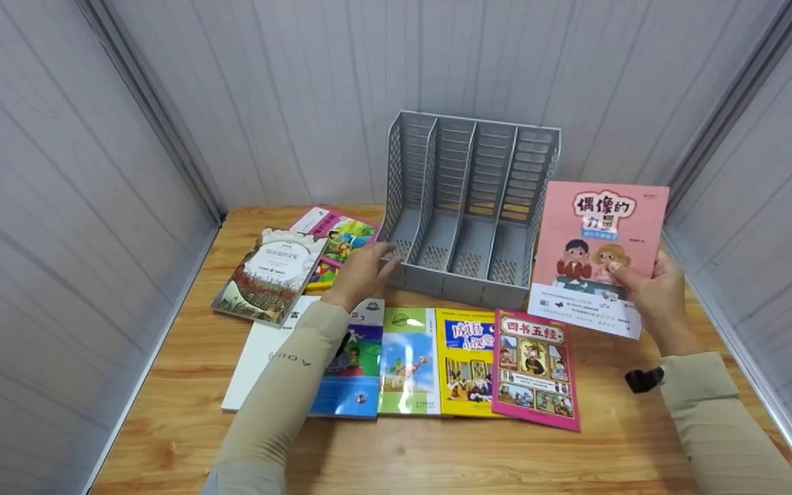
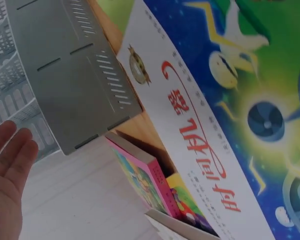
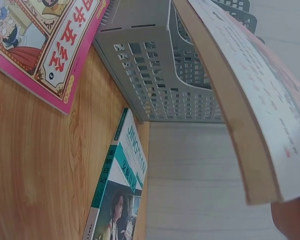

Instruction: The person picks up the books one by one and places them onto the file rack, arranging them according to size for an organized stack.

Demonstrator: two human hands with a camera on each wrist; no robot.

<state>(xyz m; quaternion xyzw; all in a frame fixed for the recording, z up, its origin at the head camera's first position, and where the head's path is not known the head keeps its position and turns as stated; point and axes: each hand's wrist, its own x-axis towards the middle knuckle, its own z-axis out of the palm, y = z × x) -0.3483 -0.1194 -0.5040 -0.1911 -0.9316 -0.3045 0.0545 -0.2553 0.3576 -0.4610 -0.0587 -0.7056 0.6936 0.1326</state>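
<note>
Right hand [image 1: 658, 300] pinches the pink book [image 1: 602, 220] low; left hand [image 1: 361, 273], fingers loose, sits by the grey rack [image 1: 465, 289]: best brace that, book upright.

"What sort of place is this?"
"A booth-like enclosure: pale grooved panels [image 1: 300, 69] stand on three sides, grey strips [image 1: 155, 110] line the corners, and a wood-grain surface [image 1: 410, 457] lies between."
</note>
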